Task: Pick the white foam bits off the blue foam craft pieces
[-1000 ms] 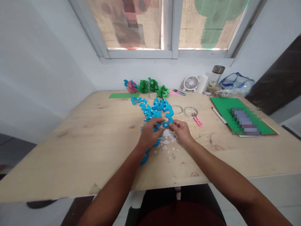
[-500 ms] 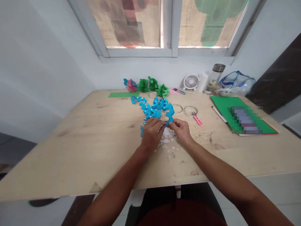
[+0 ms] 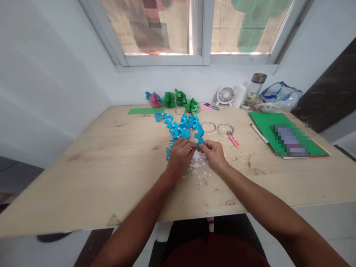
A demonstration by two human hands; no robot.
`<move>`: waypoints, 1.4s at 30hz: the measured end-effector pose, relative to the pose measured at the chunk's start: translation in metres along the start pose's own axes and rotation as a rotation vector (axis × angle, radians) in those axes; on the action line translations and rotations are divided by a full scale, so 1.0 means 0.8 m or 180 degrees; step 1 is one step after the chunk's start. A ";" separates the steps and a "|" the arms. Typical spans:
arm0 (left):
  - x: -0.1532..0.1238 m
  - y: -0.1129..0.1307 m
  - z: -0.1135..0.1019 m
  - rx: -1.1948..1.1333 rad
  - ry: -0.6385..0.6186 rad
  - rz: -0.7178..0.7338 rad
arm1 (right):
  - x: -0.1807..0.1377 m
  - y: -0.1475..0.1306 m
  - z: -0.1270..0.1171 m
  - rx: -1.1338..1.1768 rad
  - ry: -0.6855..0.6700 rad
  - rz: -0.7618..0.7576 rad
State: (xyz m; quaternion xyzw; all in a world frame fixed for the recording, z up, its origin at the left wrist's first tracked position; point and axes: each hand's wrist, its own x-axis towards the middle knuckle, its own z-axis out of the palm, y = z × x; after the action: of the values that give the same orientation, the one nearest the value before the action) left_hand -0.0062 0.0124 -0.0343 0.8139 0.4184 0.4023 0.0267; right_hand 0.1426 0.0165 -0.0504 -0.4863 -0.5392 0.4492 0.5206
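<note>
Between my two hands, above the table, is a wavy-edged blue paper cutout (image 3: pixel 199 134). My left hand (image 3: pixel 180 155) pinches its lower left end, the fingertips curled and partly hidden. From the other side my right hand (image 3: pixel 213 152) grips the lower edge between thumb and forefinger. Behind my left hand lies a loose heap of blue paper pieces (image 3: pixel 178 130) with small white patches on them. Small white paper scraps (image 3: pixel 197 163) are scattered on the tabletop under and between my hands.
Tape rolls (image 3: pixel 226 129) and pink-handled snips (image 3: pixel 233 139) lie right of the heap. Green paper flowers (image 3: pixel 169 99) stand along the wall near a small fan (image 3: pixel 226 95) and a glass bottle (image 3: pixel 252 92). Green sheets (image 3: pixel 267 122) and a white pen (image 3: pixel 259 134) lie at right.
The blue paper cutout has tilted slightly to the left between my fingers. Both hands keep their grip in nearly the same place.
</note>
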 end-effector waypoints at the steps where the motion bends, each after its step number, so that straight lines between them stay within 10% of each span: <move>1: 0.000 -0.001 0.000 0.0010 -0.0029 -0.0006 | 0.000 0.000 0.000 0.0000 -0.0004 0.0005; 18: -0.001 0.004 -0.005 -0.0030 0.0222 -0.0148 | 0.002 -0.002 -0.001 -0.0195 0.0107 -0.0175; 42: 0.002 0.000 -0.012 -0.0343 -0.0572 -0.0292 | 0.007 0.003 -0.005 0.0065 0.0198 -0.0019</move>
State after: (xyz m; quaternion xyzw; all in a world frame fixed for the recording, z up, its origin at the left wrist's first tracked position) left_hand -0.0121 0.0104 -0.0269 0.8240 0.4289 0.3480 0.1263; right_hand 0.1470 0.0220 -0.0520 -0.4930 -0.5196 0.4378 0.5434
